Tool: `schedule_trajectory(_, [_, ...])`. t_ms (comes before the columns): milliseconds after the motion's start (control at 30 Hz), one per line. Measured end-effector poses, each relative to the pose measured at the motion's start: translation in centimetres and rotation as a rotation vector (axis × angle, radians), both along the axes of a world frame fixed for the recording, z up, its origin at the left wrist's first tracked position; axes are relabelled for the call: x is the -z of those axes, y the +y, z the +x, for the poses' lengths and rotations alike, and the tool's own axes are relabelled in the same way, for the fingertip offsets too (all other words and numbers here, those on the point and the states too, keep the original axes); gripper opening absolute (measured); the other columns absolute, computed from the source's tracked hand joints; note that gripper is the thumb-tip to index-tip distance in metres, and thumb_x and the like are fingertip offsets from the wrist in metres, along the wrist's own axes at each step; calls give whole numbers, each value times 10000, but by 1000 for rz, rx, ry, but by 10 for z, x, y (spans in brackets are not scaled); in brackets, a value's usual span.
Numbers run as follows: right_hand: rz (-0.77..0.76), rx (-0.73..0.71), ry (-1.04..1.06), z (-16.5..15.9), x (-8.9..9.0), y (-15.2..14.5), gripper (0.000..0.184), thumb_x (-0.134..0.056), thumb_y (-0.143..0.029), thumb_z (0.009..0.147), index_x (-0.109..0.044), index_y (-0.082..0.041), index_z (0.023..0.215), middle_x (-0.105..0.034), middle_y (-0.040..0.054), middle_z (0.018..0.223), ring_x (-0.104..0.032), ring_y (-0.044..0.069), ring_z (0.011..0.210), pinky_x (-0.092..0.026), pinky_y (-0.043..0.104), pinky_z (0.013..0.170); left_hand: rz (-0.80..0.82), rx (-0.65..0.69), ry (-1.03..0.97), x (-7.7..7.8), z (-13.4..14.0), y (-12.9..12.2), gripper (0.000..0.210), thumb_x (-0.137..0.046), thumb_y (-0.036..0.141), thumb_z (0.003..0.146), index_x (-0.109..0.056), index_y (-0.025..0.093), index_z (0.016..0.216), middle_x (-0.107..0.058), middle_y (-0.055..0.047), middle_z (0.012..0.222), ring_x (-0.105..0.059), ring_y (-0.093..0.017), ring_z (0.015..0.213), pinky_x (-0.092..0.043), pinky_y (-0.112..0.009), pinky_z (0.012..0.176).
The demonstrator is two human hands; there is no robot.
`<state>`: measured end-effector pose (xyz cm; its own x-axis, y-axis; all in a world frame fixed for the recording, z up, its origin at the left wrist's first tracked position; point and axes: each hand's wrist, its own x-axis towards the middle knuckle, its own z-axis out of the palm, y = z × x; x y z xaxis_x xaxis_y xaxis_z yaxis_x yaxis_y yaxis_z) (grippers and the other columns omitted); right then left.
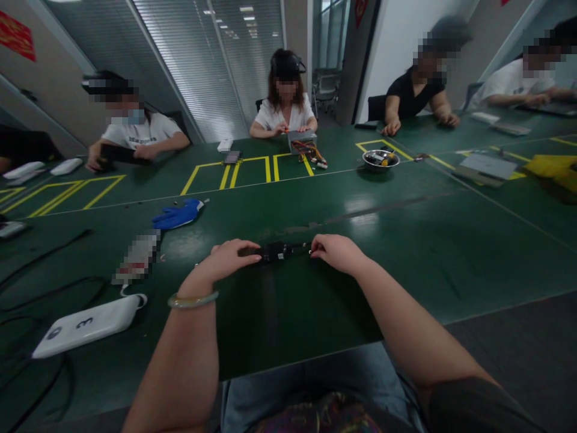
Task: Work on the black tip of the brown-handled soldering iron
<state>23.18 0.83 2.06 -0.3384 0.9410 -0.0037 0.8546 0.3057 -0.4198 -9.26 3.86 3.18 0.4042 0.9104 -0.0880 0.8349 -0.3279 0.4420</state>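
In the head view, a small black device [276, 251] with a small white label lies low over the green table, between my two hands. My left hand [231, 257] grips its left end between thumb and fingers. A thin dark strip, perhaps a cable [300, 246], runs from the device's right side to my right hand [337, 251]. My right fingertips are pinched on the strip's end, where a tiny shiny bit shows. The fingers hide the exact ends of both pieces.
Left of my hands are a blue glove [178, 214], a phone-like slab [139, 255], a white power bank [88, 325] and black cables [42, 264]. Across the table stand a metal bowl [381, 161] and a grey box with coloured wires [303, 142]. Several people sit opposite.
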Motion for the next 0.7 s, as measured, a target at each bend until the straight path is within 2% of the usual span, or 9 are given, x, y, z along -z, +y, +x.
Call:
schedule_trajectory(67, [-26, 8, -42, -1, -1, -2, 130, -676, -336, 847, -655, -254, 946, -657, -17, 900, -591, 158, 805, -373, 247, 610, 11, 27, -47, -2, 13, -6, 566, -571, 608, 796, -577, 290, 1264, -587, -61, 1285, -526, -286, 1180, -397, -448, 1006])
schedule_trajectory(167, [-80, 2, -73, 6, -4, -4, 164, -692, -371, 830, -662, -249, 934, -657, -7, 886, -598, 168, 804, -381, 249, 586, 109, 23, -207, -1, 47, -19, 514, -519, 491, 869, -498, 283, 1339, -542, -55, 1333, -520, -249, 1200, -428, -418, 1003])
schedule_trajectory(333, [-99, -46, -95, 13, -8, -8, 98, -689, -275, 818, -685, -253, 914, -659, 0, 872, -603, 172, 802, -403, 257, 607, 344, 69, -102, 12, 90, -32, 380, -551, 275, 846, -577, 250, 1224, -612, -47, 1212, -557, -235, 1130, -413, -433, 1026])
schedule_trajectory(467, [-53, -15, -108, 5, -6, -9, 38, -647, -224, 845, -677, -222, 868, -658, 33, 930, -601, 191, 837, -415, 275, 684, 418, 36, -26, 20, 99, -30, 283, -533, 234, 859, -610, 243, 1132, -642, -43, 1130, -587, -229, 1054, -446, -418, 967])
schedule_trajectory(700, [-74, 136, 67, -2, 5, -7, 121, -477, -212, 963, -554, -184, 1053, -662, 29, 808, -600, 157, 750, -383, 245, 656, 448, 44, 31, 23, 103, -28, 250, -538, 246, 866, -610, 254, 1104, -650, -39, 1088, -599, -240, 1006, -458, -409, 880])
